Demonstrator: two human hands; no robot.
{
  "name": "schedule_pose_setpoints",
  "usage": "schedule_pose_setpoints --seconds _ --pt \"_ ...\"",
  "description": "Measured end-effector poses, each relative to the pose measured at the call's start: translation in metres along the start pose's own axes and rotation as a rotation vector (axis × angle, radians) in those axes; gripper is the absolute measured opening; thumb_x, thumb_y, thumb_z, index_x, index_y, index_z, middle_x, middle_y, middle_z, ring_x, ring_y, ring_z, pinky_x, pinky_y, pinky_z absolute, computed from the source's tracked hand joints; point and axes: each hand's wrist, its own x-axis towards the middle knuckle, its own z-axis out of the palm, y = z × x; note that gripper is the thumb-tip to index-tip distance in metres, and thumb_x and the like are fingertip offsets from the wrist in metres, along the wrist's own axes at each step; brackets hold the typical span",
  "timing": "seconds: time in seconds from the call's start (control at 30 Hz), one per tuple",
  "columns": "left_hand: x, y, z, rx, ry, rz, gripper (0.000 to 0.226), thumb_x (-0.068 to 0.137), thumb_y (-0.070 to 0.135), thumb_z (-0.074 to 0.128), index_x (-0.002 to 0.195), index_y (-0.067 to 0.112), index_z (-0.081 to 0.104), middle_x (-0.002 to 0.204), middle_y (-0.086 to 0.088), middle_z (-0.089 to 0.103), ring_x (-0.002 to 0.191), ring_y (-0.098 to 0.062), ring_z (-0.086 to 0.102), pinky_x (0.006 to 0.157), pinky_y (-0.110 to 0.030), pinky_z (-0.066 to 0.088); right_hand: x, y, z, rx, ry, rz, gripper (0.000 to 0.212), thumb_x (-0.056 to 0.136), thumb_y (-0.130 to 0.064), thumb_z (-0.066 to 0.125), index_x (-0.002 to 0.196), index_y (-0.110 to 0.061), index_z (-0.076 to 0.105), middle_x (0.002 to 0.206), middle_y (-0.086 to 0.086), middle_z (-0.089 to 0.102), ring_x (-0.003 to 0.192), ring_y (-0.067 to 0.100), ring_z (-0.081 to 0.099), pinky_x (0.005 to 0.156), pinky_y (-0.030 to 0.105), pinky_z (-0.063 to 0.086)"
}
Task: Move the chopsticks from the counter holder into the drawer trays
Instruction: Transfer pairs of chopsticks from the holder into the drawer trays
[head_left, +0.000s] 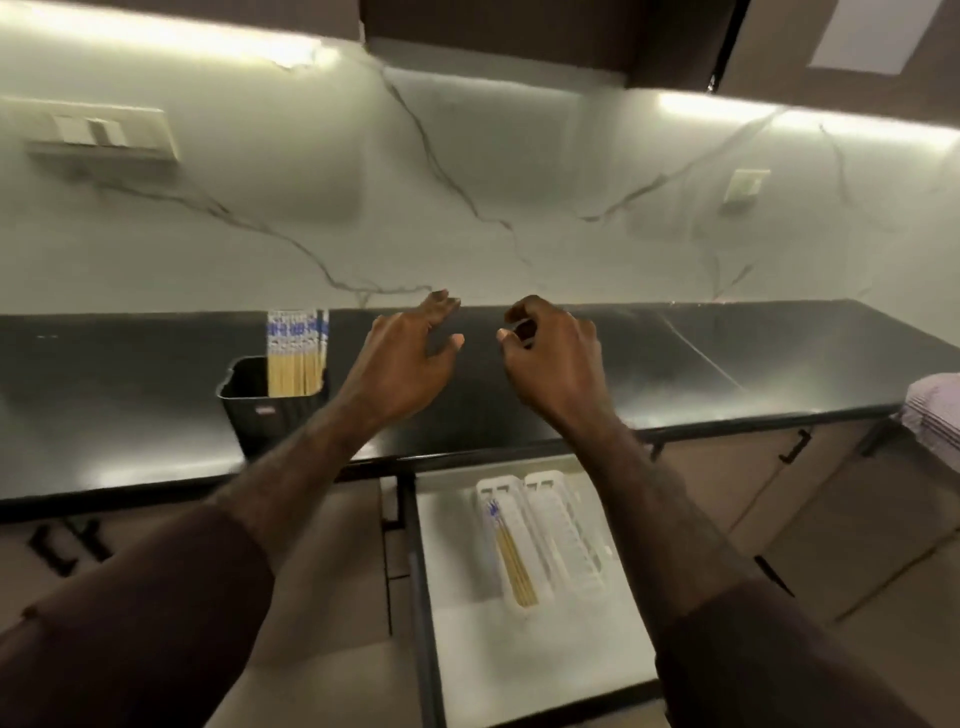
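Both hands hovered above the black counter (156, 415), holding nothing. The left hand (402, 364) was released, its fingers spread and loosely bent, just beside the black holder (270, 415) that stood near the counter's front edge. The right hand (550, 358) was also empty, fingers curled inward more tightly but gripping nothing, well apart from the holder. Most of the chopsticks (296, 353) stood upright in the holder, packed against its right wall, their blue-patterned tops up. Below the counter's front edge the drawer (519, 649) was pulled open, and two white trays (566, 535) lay side by side toward its back; a few chopsticks lay lengthwise in the left tray, while the right tray looked bare, though blur made that uncertain. By my judgement the task was at an early stage, with the next bundle not yet taken. The risks seemed plain enough: the holder sat close to the front edge, so a sideways tug on a tight bundle might tip it or push it off toward the drawer. Grabbing too many at once could let sticks slip loose and scatter across the counter or fall past the trays. Dropped at a slant, they might bridge the tray rims instead of lying flat.
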Motion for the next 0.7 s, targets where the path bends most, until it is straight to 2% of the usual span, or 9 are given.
schedule_pose_setpoints --seconds 0.1,0.2,0.3,0.37,0.5,0.6,0.63,0.7 --pt "-0.001 -0.04 -0.043 0.01 0.044 -0.015 0.05 0.091 0.019 0.063 0.139 0.012 0.051 0.147 -0.008 0.047 0.138 -0.017 0.041 0.115 -0.034 0.034 0.014 -0.044 0.039 0.035 -0.016 -0.039 0.024 0.09 -0.028 0.063 0.111 -0.017 0.067 0.102 0.003 0.074 0.091 0.019 0.069 0.084 0.034 0.056" --pt "0.0 -0.095 -0.085 0.019 0.09 -0.06 0.05 0.09 0.014 0.064 0.138 0.009 0.052 0.145 -0.01 0.049 0.137 -0.016 0.042 0.113 -0.034 0.037 0.032 -0.091 0.092 0.063 -0.028 -0.086 0.024 0.089 -0.026 0.064 0.111 -0.016 0.068 0.095 0.002 0.075 0.078 0.012 0.067 0.073 0.022 0.049" --pt "0.005 -0.153 -0.123 0.083 0.076 -0.085 0.051 0.089 0.012 0.064 0.138 0.008 0.051 0.145 -0.01 0.049 0.136 -0.017 0.043 0.11 -0.021 0.028 0.053 -0.133 0.146 0.09 -0.062 -0.101 0.025 0.089 -0.024 0.065 0.113 -0.015 0.068 0.097 0.003 0.076 0.075 0.009 0.066 0.067 0.013 0.047" --pt "0.008 -0.192 -0.145 0.124 0.041 -0.109 0.053 0.089 0.011 0.064 0.14 0.007 0.048 0.146 -0.011 0.047 0.137 -0.021 0.042 0.106 -0.02 0.026 0.066 -0.157 0.183 0.101 -0.085 -0.109 0.026 0.09 -0.023 0.066 0.114 -0.015 0.067 0.099 0.003 0.075 0.072 0.005 0.062 0.063 0.008 0.041" --pt "0.02 -0.248 -0.166 0.148 -0.04 -0.109 0.055 0.089 0.014 0.064 0.141 0.008 0.046 0.147 -0.012 0.045 0.138 -0.023 0.041 0.111 -0.029 0.029 0.085 -0.18 0.239 0.12 -0.108 -0.074 0.024 0.091 -0.022 0.066 0.113 -0.013 0.067 0.104 0.003 0.074 0.083 0.008 0.065 0.074 0.018 0.049" --pt "0.032 -0.281 -0.161 0.127 -0.064 -0.112 0.057 0.088 0.014 0.065 0.142 0.008 0.046 0.147 -0.012 0.046 0.137 -0.024 0.042 0.11 -0.029 0.031 0.097 -0.18 0.271 0.097 -0.137 -0.041 0.024 0.091 -0.018 0.064 0.114 -0.013 0.067 0.106 0.004 0.074 0.093 0.014 0.069 0.084 0.03 0.057" --pt "0.036 -0.291 -0.156 0.119 -0.073 -0.119 0.058 0.089 0.015 0.065 0.142 0.008 0.045 0.147 -0.012 0.045 0.137 -0.024 0.043 0.109 -0.029 0.031 0.101 -0.177 0.281 0.083 -0.149 -0.034 0.024 0.091 -0.016 0.064 0.115 -0.014 0.067 0.107 0.004 0.074 0.094 0.014 0.069 0.086 0.03 0.057" --pt "0.044 -0.308 -0.143 0.101 -0.099 -0.14 0.058 0.089 0.015 0.065 0.143 0.01 0.043 0.148 -0.011 0.045 0.136 -0.025 0.044 0.109 -0.03 0.033 0.111 -0.169 0.299 0.066 -0.167 -0.022 0.024 0.092 -0.014 0.063 0.116 -0.014 0.067 0.106 0.003 0.074 0.091 0.011 0.068 0.081 0.021 0.054"
